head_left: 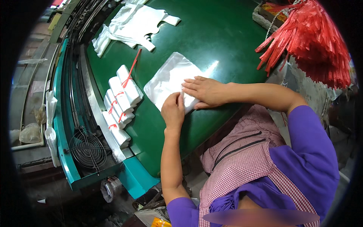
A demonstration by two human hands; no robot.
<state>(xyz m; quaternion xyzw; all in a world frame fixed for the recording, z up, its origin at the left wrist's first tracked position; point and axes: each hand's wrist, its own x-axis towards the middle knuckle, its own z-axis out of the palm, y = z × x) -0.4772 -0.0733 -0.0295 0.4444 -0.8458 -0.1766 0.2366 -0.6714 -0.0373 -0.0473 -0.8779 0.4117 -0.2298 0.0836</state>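
Two of your hands are down on one stack of clear plastic bags (168, 81) lying near the middle of the frame on the green bench (219, 38). Your left hand (173, 110) grips the stack's near edge, fingers curled over it, at the lower corner closest to you. Your right hand (206, 91) lies flat and spread on top of the same stack, just beside the left hand, palm down, pressing and clasping nothing. The stack sits tilted, with its far corner pointing toward the top of the frame. To the left of it, along the bench's edge, lie several rolled bundles of white bags (120, 104), packed side by side and tied with red strips. A loose red strip (133, 66) lies across the uppermost bundle and points toward the upper middle. In the upper left part of the bench is a loose pile of white handled carrier bags (130, 24), well apart from your hands. At the upper right of the frame hangs a thick bunch of red plastic ties (314, 41). Lower left, beyond the bench edge, a round wire fan guard (87, 149) sits in the teal machine frame (62, 147).
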